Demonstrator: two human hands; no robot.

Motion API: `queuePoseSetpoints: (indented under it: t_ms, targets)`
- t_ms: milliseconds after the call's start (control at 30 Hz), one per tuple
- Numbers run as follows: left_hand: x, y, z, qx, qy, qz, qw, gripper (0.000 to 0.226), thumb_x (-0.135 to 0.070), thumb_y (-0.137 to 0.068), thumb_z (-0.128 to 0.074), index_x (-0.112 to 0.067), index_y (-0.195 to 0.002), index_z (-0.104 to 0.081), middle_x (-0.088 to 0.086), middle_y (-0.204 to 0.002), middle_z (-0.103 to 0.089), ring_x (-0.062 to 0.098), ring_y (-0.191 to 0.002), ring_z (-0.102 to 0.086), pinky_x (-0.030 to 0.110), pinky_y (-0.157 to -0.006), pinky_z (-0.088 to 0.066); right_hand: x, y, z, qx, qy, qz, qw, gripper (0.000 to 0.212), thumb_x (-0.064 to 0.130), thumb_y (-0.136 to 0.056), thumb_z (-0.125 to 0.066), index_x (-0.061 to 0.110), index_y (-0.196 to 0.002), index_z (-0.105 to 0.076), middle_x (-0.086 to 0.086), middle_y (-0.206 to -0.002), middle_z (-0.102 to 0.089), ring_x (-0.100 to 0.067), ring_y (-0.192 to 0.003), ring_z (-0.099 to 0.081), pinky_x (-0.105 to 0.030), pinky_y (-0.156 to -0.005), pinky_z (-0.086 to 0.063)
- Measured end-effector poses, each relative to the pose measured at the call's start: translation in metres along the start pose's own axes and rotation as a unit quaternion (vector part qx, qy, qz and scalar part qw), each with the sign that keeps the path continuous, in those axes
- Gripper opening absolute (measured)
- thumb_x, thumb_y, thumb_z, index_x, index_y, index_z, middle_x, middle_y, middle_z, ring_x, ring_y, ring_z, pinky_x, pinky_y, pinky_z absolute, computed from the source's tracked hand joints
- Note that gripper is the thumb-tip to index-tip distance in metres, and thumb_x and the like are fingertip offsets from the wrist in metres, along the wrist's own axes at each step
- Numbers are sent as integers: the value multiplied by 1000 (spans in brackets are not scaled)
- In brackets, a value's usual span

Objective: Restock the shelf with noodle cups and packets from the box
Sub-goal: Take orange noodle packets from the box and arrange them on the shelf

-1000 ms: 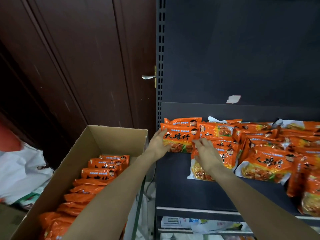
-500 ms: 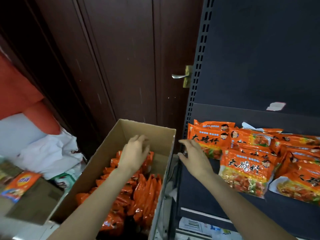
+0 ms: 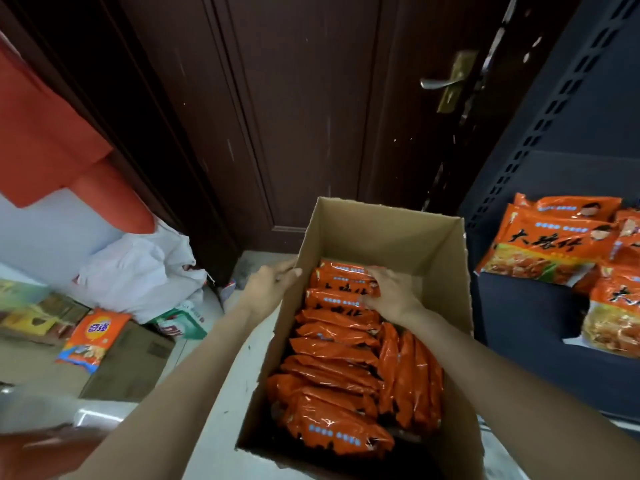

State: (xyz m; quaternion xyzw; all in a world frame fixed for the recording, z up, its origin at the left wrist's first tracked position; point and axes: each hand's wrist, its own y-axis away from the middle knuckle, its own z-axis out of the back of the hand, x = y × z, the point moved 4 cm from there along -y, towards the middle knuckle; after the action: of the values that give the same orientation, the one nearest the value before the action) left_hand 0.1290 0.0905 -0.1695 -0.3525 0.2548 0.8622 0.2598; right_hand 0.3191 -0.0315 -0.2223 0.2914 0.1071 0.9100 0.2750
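Our right hand (image 3: 389, 292) lay spread over the rearmost noodle packets (image 3: 341, 282) in the box (image 3: 388, 230), fingers curling round their top edges; our left hand (image 3: 268, 285) gripped the box's left wall. We judged this the pick-up step. Next: lift a bunch clear and carry it right to the shelf (image 3: 530, 313), beside the packets already laid (image 3: 547, 251).

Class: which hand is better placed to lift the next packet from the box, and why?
The right hand: it rests on the orange noodle packets inside the brown cardboard box, while the left hand grips the box's outer wall.
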Motion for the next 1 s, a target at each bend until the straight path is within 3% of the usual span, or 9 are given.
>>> queuePoseSetpoints:
  t_ms: [100,167,333,467,567,633,800,1000]
  targets:
    - [7,-1,-3,-10,30,13,999,39,-35,-95,-50,-27,-133,-52,-2,-121,-63,14,-113,-58,25,-97,-43,-7,-12,-16,44,-5,-44,998,82,41,-86,-62,17,-149,-16,-9,-153,-24,-28,-142,-18,-39,-116,-19]
    - [10,-3,-3,-7,34,10,999,40,-40,-94,-50,-30,-133,-53,-3,-122,-64,15,-113,-59,31,-99,-45,-12,-20,-20,29,13,-74,997,79,40,-85,-64,16,-147,-23,-11,-149,-31,-30,-139,-24,-41,-114,-24]
    - [7,-5,-2,3,35,18,999,43,-37,-93,-53,-25,-134,-51,-2,-130,-58,18,-118,-55,30,-97,-43,-10,-22,-17,-13,69,-103,992,48,32,-82,-69,14,-124,-58,-13,-129,-53,-29,-124,-45,-35,-106,-37]
    - [3,-3,-1,3,51,20,998,43,-37,-93,-53,-26,-134,-50,-1,-129,-59,16,-113,-58,29,-92,-46,-7,-14,-15,-19,23,-105,994,28,20,-86,-66,16,-114,-64,-10,-123,-59,-27,-117,-54,-34,-99,-44]
    - [-2,0,1,1,46,11,999,41,-32,-94,-53,-24,-134,-51,-1,-128,-59,17,-118,-55,32,-96,-45,0,-4,-6,-60,5,-90,994,6,20,-86,-65,22,-91,-66,-7,-108,-64,-26,-106,-59,-35,-88,-48]
    - [-12,2,5,-7,34,-4,999,39,-26,-93,-57,-20,-131,-55,2,-125,-61,20,-117,-56,33,-97,-45,7,6,8,-95,0,-71,993,4,21,-87,-65,20,-89,-67,-7,-103,-65,-26,-101,-60,-33,-83,-47]
    - [-59,5,14,-102,-38,-112,988,47,-19,-85,-66,-18,-129,-51,4,-128,-50,21,-121,-45,32,-99,-39,21,37,67,-188,-45,-32,981,5,25,-86,-65,22,-83,-65,1,-90,-66,-20,-90,-63,-31,-75,-48]
    - [-135,7,5,-96,-162,-249,950,81,-32,-80,-70,-25,-147,-25,-1,-152,-24,21,-140,-19,39,-114,-23,20,89,150,-301,-84,14,950,8,22,-85,-67,24,-77,-65,5,-82,-67,-15,-84,-62,-34,-73,-48]
